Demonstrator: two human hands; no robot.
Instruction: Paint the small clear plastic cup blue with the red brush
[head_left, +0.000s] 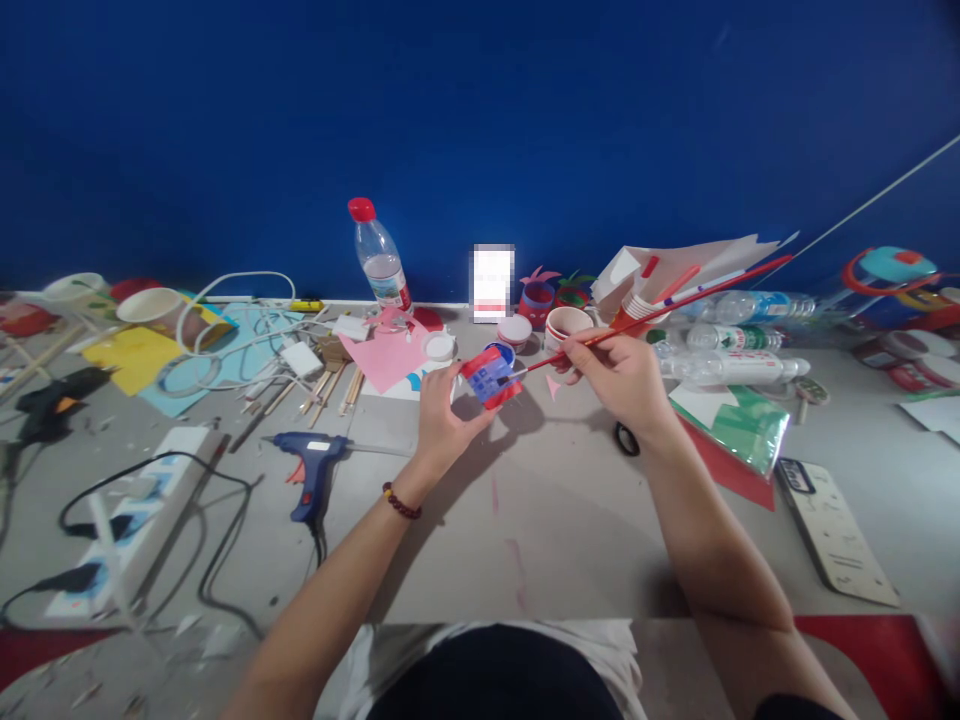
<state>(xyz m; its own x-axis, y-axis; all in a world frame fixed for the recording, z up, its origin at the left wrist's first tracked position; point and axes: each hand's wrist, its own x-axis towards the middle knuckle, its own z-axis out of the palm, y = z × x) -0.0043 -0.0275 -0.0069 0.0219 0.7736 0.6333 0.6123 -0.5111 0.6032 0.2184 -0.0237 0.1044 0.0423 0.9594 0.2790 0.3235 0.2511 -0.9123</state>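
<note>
Near the middle of the table my left hand (pixel 442 415) grips a small red and blue painted piece (pixel 486 377) between thumb and fingers. My right hand (pixel 611 370) pinches a long red paintbrush (pixel 675 303), whose tip touches or nearly touches the blue face of that piece. Just behind the piece is a small open pot of blue paint (pixel 504 352), partly hidden. A white cup (pixel 568 322) stands behind my right fingers. Two small decorated pots, one purple and red (pixel 537 300) and one with green leaves (pixel 574 296), stand farther back.
A bottle with a red cap (pixel 382 265) stands at the back. On the left lie a blue glue gun (pixel 311 465), a power strip (pixel 142 520) and cables. Several plastic bottles (pixel 735 366), a green packet (pixel 739 425) and a phone (pixel 836 530) lie to the right.
</note>
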